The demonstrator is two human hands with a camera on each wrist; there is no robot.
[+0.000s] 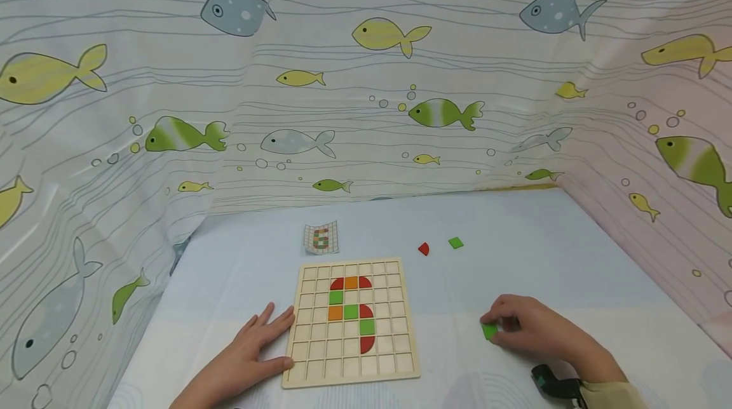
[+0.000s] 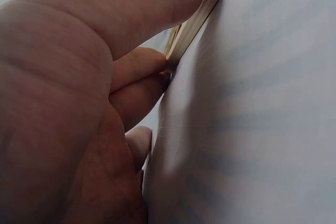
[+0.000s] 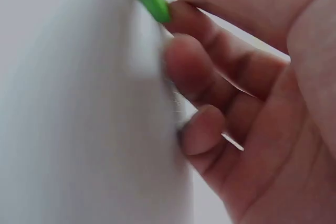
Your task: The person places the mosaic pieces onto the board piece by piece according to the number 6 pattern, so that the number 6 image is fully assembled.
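A wooden grid board (image 1: pixel 389 364) lies on the table, with red, orange and green tiles set in a bent line in its squares. My left hand (image 1: pixel 243 355) rests at the board's left side, thumb and fingertips against the edge; the left wrist view shows the thumb on the board's wooden side (image 2: pixel 197 22). To the right of the board, my right hand (image 1: pixel 532 329) pinches a green square tile (image 1: pixel 488 331) between thumb and finger, low over the tabletop. In the right wrist view the green tile (image 3: pixel 155 4) is partly covered by the thumb.
Behind the board lies a small paper card (image 1: pixel 321 239) with a printed grid pattern. A red rounded tile (image 1: pixel 424 249) and another green tile (image 1: pixel 455 242) lie on the table (image 1: pixel 515 256) at the back right. A fish-patterned curtain (image 1: pixel 354 142) stands around the back and sides.
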